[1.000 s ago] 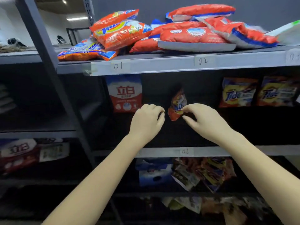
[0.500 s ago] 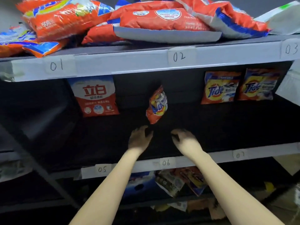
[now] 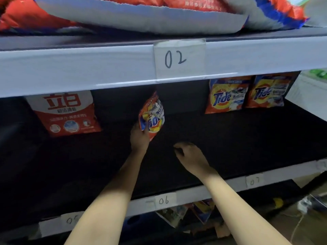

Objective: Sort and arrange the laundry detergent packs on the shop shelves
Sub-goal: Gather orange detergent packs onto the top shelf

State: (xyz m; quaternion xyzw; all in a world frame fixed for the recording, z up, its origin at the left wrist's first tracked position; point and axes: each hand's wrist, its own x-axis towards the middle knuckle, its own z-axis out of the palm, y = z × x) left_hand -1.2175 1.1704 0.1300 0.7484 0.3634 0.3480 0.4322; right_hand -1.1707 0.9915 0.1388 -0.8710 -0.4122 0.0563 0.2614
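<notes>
A small orange Tide pack (image 3: pixel 153 116) stands turned edge-on in the middle of the dark shelf (image 3: pixel 230 142). My left hand (image 3: pixel 139 137) holds its lower left corner, fingers up against the pack. My right hand (image 3: pixel 190 153) hovers low over the shelf to the right of the pack, fingers loosely curled and holding nothing. A red and white detergent pack (image 3: pixel 66 113) stands at the back left. Two Tide packs (image 3: pixel 228 96) (image 3: pixel 269 91) stand side by side at the back right.
Large orange and white packs (image 3: pixel 141 16) lie piled on the upper shelf, whose front edge bears label 02 (image 3: pixel 175 59). The lower edge has labels 05, 06 (image 3: pixel 163 200) and 07. Jumbled packs (image 3: pixel 191 214) lie on the shelf beneath. Cardboard and a cable are at the lower right.
The view has moved closer to the middle shelf. My left hand rose and took hold of the small Tide pack's lower corner; my right hand stayed low, off the pack.
</notes>
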